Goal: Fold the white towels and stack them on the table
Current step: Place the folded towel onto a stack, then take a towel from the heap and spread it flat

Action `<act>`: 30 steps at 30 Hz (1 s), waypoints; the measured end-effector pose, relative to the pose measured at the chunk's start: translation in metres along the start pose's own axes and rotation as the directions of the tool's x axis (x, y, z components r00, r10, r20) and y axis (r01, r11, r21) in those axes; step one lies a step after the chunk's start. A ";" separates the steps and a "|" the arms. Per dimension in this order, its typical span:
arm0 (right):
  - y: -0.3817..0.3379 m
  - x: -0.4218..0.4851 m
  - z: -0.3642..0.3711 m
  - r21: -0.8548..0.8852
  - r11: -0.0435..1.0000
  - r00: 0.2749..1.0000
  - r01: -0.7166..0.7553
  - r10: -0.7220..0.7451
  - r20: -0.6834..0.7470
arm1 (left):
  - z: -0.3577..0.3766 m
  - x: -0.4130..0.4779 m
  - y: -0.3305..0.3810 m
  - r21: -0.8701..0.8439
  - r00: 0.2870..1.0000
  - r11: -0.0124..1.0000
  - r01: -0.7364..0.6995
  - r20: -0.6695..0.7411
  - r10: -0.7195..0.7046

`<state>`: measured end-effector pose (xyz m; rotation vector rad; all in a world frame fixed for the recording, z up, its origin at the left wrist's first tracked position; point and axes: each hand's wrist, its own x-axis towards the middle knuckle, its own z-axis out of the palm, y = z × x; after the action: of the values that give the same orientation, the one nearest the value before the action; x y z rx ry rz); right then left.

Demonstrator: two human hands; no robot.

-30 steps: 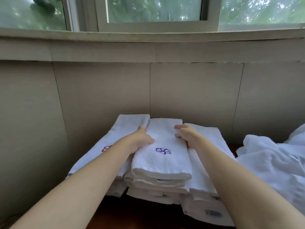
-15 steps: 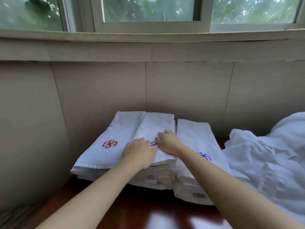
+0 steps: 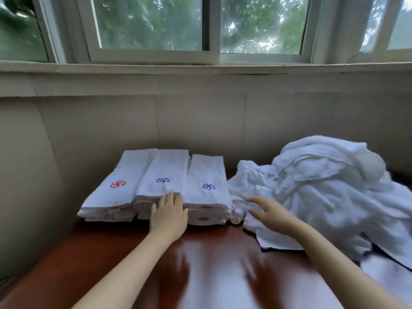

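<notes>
A wide white-framed window (image 3: pixel 215 25) with green leaves behind the glass runs above a beige panelled wall (image 3: pixel 200 121). Below the wall lies a glossy reddish-brown wooden table (image 3: pixel 211 275), which holds all the towels. At its right side a big rumpled heap of unfolded white towels (image 3: pixel 323 197) reaches from the wall to the near edge. Left of the heap, against the wall, three stacks of folded white towels stand side by side and touching: the left stack (image 3: pixel 124 168), the middle stack (image 3: pixel 169 163) and the right stack (image 3: pixel 206 168). The left hand (image 3: pixel 168 216) is flat, fingers straight and close together, its fingertips against the front of the middle stack. The right hand (image 3: pixel 270 211), blurred, has its fingers spread at the heap's near-left edge and grips nothing; whether it touches the cloth cannot be told. A small red flower mark (image 3: pixel 118 184) tops the left stack, and purple ones the other two.
</notes>
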<state>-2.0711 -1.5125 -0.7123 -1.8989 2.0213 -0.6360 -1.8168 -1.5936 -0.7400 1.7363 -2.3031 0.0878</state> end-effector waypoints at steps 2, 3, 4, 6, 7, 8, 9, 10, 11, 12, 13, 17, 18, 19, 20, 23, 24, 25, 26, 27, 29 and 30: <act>0.045 -0.033 -0.022 0.045 0.987 0.972 -0.154 0.160 -0.170 | -0.004 -0.003 0.032 -0.055 0.997 0.996 -0.070 0.026 0.071; 0.064 -0.048 -0.029 0.088 0.971 0.936 -0.224 0.239 -0.258 | -0.004 -0.003 0.050 -0.087 0.993 0.991 -0.104 0.054 0.109; 0.081 -0.061 -0.035 0.149 0.951 0.891 -0.269 0.305 -0.338 | -0.004 -0.003 0.069 -0.115 0.986 0.984 -0.136 0.084 0.146; 0.105 -0.084 -0.039 0.261 0.918 0.814 -0.298 0.387 -0.433 | -0.002 0.000 0.109 -0.175 0.970 0.967 -0.188 0.122 0.211; 0.113 -0.092 -0.038 0.282 0.910 0.800 -0.304 0.405 -0.443 | 0.000 0.002 0.129 -0.202 0.963 0.957 -0.208 0.131 0.237; 0.121 -0.098 -0.038 0.282 0.909 0.802 -0.307 0.407 -0.437 | 0.001 0.005 0.148 -0.223 0.956 0.948 -0.228 0.134 0.262; 0.127 -0.102 -0.038 0.275 0.912 0.808 -0.303 0.399 -0.433 | 0.003 0.009 0.168 -0.238 0.949 0.938 -0.251 0.132 0.288; 0.133 -0.105 -0.039 0.263 0.920 0.813 -0.289 0.381 -0.439 | 0.004 0.012 0.186 -0.252 0.942 0.928 -0.274 0.124 0.312; 0.139 -0.107 -0.041 0.250 0.930 0.812 -0.269 0.359 -0.461 | 0.005 0.015 0.204 -0.270 0.936 0.916 -0.298 0.107 0.336; 0.144 -0.108 -0.044 0.242 0.938 0.800 -0.250 0.340 -0.495 | 0.005 0.020 0.222 -0.286 0.930 0.902 -0.323 0.083 0.359; 0.149 -0.109 -0.048 0.239 0.942 0.782 -0.234 0.328 -0.530 | 0.004 0.025 0.239 -0.299 0.924 0.889 -0.346 0.056 0.378; 0.170 -0.108 -0.055 0.244 0.946 0.756 -0.212 0.317 -0.572 | -0.009 0.055 0.307 -0.343 0.896 0.831 -0.437 -0.085 0.436; 0.174 -0.106 -0.056 0.271 0.940 0.752 -0.208 0.331 -0.570 | -0.014 0.065 0.323 -0.342 0.886 0.819 -0.461 -0.120 0.448; 0.177 -0.101 -0.060 0.306 0.931 0.742 -0.201 0.348 -0.573 | -0.018 0.074 0.338 -0.332 0.876 0.812 -0.480 -0.147 0.458; 0.180 -0.095 -0.065 0.342 0.921 0.725 -0.187 0.364 -0.584 | -0.021 0.084 0.351 -0.314 0.871 0.813 -0.491 -0.162 0.464; 0.187 -0.059 -0.103 0.396 0.905 0.628 -0.155 0.399 -0.668 | -0.030 0.113 0.380 -0.264 0.880 0.840 -0.474 -0.178 0.440; 0.190 -0.043 -0.120 0.391 0.907 0.600 -0.158 0.402 -0.692 | -0.031 0.122 0.387 -0.253 0.885 0.849 -0.464 -0.175 0.431; 0.194 -0.028 -0.137 0.391 0.904 0.597 -0.172 0.411 -0.689 | -0.031 0.130 0.392 -0.235 0.890 0.860 -0.454 -0.160 0.426; 0.199 -0.014 -0.151 0.397 0.895 0.620 -0.202 0.430 -0.656 | -0.031 0.137 0.396 -0.209 0.893 0.869 -0.448 -0.140 0.427; 0.203 -0.002 -0.163 0.402 0.880 0.649 -0.252 0.462 -0.604 | -0.030 0.142 0.400 -0.186 0.894 0.875 -0.447 -0.121 0.431; 0.207 0.014 -0.177 0.354 0.870 0.698 -0.343 0.488 -0.523 | -0.028 0.149 0.404 -0.163 0.888 0.873 -0.460 -0.111 0.447; 0.207 0.016 -0.180 0.328 0.874 0.695 -0.358 0.484 -0.531 | -0.027 0.150 0.405 -0.157 0.879 0.866 -0.476 -0.123 0.461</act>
<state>-2.3407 -1.5008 -0.6610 -1.1032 2.5251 -1.3772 -2.2367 -1.6127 -0.6362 1.0353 -2.5291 0.0329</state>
